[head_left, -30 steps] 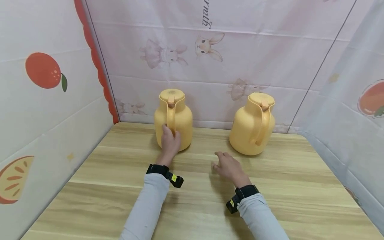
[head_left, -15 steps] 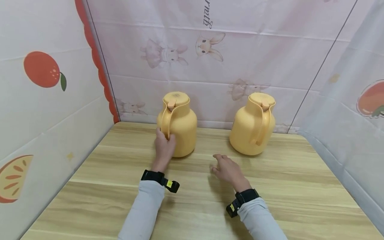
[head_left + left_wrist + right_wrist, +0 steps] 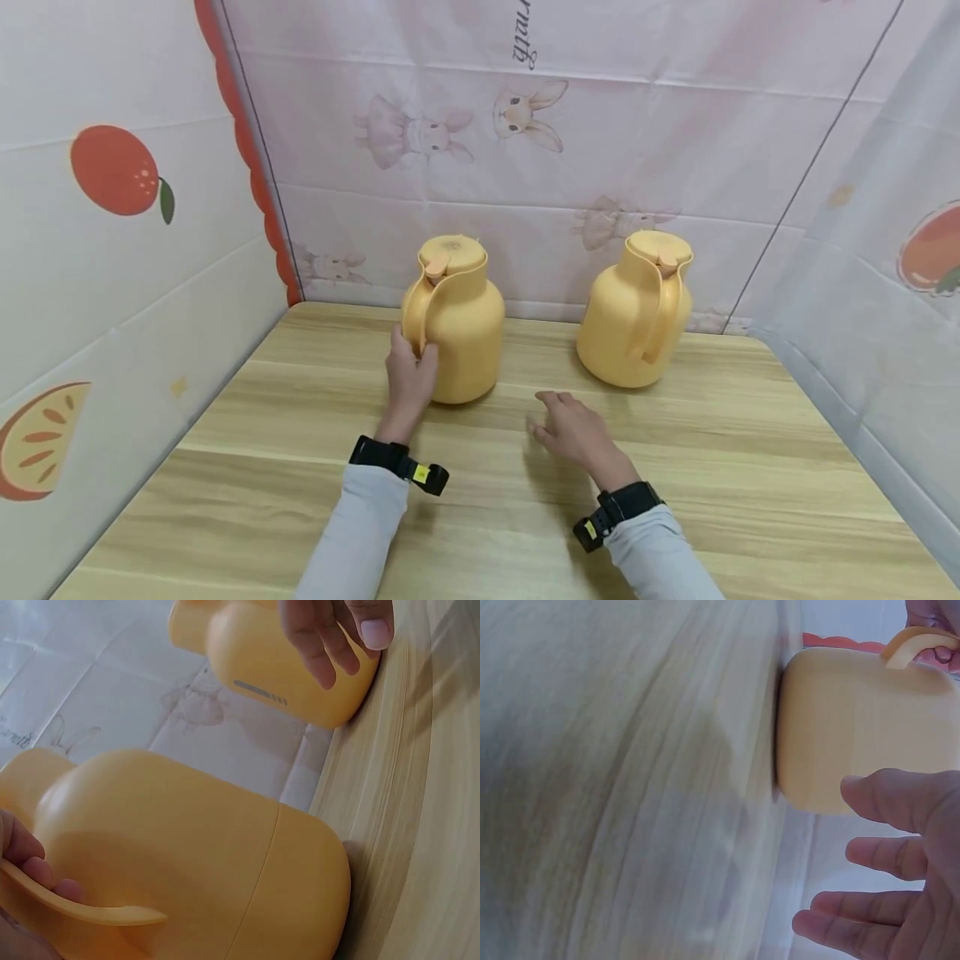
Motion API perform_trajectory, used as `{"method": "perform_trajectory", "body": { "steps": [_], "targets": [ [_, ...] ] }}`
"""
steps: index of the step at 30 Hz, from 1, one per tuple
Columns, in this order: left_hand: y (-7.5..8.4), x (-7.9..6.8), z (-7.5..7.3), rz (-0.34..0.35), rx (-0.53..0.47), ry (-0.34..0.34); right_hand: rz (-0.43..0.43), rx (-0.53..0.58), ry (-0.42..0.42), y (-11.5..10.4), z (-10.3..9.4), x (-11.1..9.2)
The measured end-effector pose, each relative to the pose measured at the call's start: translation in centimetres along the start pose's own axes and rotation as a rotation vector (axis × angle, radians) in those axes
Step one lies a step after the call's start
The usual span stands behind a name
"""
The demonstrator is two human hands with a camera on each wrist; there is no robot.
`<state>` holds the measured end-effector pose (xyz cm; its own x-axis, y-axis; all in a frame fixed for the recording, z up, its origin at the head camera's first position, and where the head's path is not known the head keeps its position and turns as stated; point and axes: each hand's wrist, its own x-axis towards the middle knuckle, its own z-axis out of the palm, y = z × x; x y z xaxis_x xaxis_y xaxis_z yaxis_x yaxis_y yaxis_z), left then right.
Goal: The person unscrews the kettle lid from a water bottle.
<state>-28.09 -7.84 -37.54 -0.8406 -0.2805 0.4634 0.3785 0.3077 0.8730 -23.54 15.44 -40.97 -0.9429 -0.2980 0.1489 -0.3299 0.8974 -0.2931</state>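
Observation:
Two yellow thermos jugs stand upright on the table. My left hand [image 3: 411, 379] grips the handle of the left thermos jug [image 3: 468, 333], and the left wrist view shows its fingers [image 3: 37, 870] curled round that handle [image 3: 82, 909]. The jug's handle points toward the left front. My right hand [image 3: 576, 432] hovers above the table with loosely spread fingers and holds nothing. It is in front of the right thermos jug [image 3: 626, 325], apart from it, with that jug's handle [image 3: 657, 321] facing front right. In the right wrist view the fingers [image 3: 885, 855] of the right hand are relaxed.
The wood-grain table [image 3: 480, 517] reaches back to a pink cloth wall [image 3: 525, 167] printed with rabbits. White cloth sides with fruit prints, one on the left [image 3: 150, 275] and one on the right [image 3: 900, 350], enclose the table.
The left jug has moved right and toward me, turning so that its handle swings to the left, with my left hand on it. My right hand has barely moved.

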Motion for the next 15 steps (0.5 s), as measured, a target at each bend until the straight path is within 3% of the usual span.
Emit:
{"method": "perform_trajectory", "body": {
  "steps": [15],
  "targets": [
    [0.1, -1.1, -0.7, 0.043, 0.004, 0.012, -0.037, 0.018, -0.022, -0.3, -1.7, -1.3]
  ]
}}
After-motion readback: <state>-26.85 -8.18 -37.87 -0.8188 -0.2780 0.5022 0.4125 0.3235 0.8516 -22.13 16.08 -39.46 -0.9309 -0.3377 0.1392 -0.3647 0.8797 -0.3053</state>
